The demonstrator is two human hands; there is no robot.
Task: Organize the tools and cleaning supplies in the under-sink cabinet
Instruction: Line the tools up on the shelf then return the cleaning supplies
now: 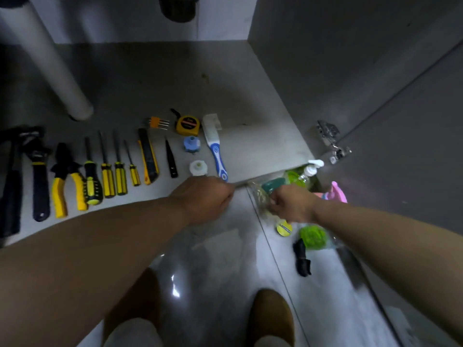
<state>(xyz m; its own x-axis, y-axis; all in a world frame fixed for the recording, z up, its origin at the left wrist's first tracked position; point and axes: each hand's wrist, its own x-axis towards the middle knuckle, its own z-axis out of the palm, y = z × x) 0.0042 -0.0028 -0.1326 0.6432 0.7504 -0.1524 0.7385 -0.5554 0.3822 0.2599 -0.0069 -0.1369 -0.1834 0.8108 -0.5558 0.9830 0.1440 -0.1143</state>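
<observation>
At the cabinet floor's front edge, right hand pinching a clear crinkled bag (teal item inside), left hand curling shut beside yellow-handled tools

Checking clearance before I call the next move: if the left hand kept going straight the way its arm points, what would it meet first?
Probably the blue-and-white brush: the left hand sits at the cabinet floor's front edge, its knuckles just short of the brush's handle end. The white round cap lies just left of that line. Depth is unclear.
</observation>
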